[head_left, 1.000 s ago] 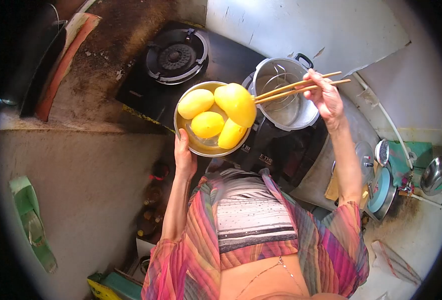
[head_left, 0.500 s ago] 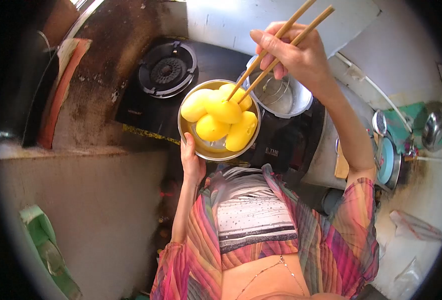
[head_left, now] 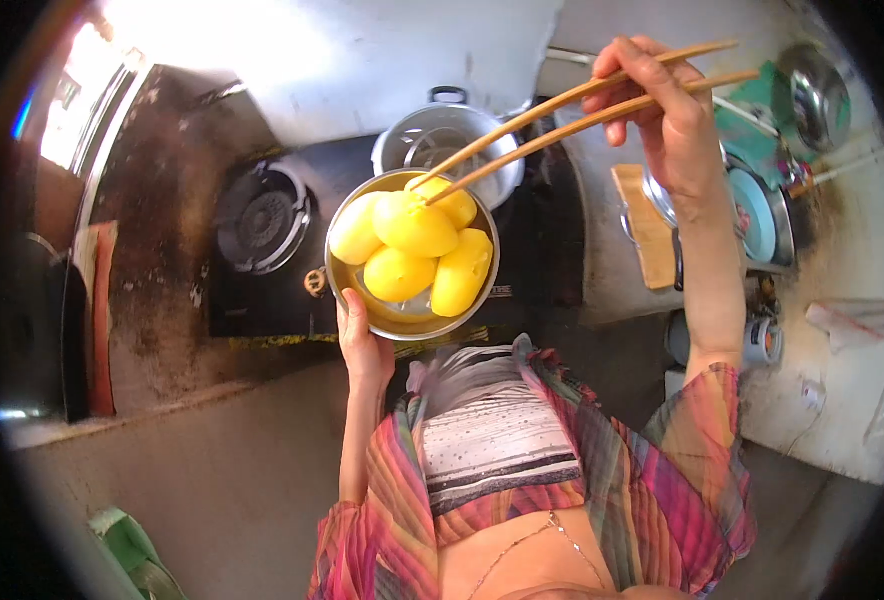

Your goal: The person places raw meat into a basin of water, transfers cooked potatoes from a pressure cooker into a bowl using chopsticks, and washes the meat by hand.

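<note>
My left hand (head_left: pixel 365 345) grips the near left side of a metal bowl (head_left: pixel 389 318), thumb over its rim. Several smooth yellow potatoes (head_left: pixel 399 275) are piled in the bowl, which is held above the front of the stove. In my right hand (head_left: pixel 662 105), up and to the right, is a pair of long wooden chopsticks (head_left: pixel 517 123). Their tips touch the top of the uppermost potato, slightly apart. Behind the bowl a metal pot (head_left: pixel 394 143) with a wire rack inside stands on the stove, partly covered by bowl and chopsticks.
A bare gas burner (head_left: pixel 265 218) is at the left of the black stove (head_left: pixel 552 250), with a knob (head_left: pixel 315 282) at its front. To the right lie a wooden board (head_left: pixel 647 235), a light blue basin (head_left: pixel 752 215) and a shiny metal bowl (head_left: pixel 814 98).
The camera view has shifted, so stove and pot sit differently in it. My right hand has moved right and the chopsticks lean lower, their tips still at the top potato. My left hand keeps the bowl.
</note>
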Demonstrator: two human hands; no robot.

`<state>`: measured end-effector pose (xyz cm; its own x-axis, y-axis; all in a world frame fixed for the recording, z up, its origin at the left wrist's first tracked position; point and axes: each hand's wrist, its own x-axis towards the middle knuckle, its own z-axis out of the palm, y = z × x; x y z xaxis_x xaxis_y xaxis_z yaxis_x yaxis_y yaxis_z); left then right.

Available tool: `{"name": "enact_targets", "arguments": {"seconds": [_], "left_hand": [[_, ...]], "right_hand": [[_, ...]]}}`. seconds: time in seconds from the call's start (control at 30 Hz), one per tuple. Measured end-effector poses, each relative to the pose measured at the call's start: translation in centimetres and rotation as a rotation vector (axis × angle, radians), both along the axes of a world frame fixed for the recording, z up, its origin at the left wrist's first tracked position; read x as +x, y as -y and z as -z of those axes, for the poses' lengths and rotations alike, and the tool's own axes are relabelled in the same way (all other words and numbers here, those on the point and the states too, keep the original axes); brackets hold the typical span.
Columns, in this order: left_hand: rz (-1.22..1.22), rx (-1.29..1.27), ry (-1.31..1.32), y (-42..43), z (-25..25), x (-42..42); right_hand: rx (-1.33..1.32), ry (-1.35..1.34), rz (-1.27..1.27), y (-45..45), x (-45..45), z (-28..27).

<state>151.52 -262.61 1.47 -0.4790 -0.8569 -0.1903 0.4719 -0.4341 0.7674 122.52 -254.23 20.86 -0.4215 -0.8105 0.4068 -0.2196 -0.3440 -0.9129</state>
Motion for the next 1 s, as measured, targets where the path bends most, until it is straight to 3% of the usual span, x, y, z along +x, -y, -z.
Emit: {"name": "enact_targets", "arguments": {"seconds": [0.17, 0.43, 0.53, 0.77, 1.0], "left_hand": [[0.048, 0.05, 0.071, -5.1, -1.0, -4.8], [0.265, 0.174, -0.028, -13.8, 2.9, -18.0], [0.329, 0.094, -0.043, -14.3, 5.2, -22.6], [0.664, 0.067, -0.139, -11.2, 9.0, -31.6], [0.791, 0.132, -0.205, -5.0, 13.7, -39.8]], "right_hand": [[-0.072, 0.338, 0.182, -9.0, -5.3, 3.1], [-0.166, 0.43, 0.589, -27.7, -15.9, 6.1], [-0.256, 0.516, 0.724, -32.2, -17.2, 8.4], [-0.254, 0.5, 0.928, -40.7, -19.0, 11.5], [-0.227, 0.481, 1.149, -46.5, -20.4, 13.1]]}}
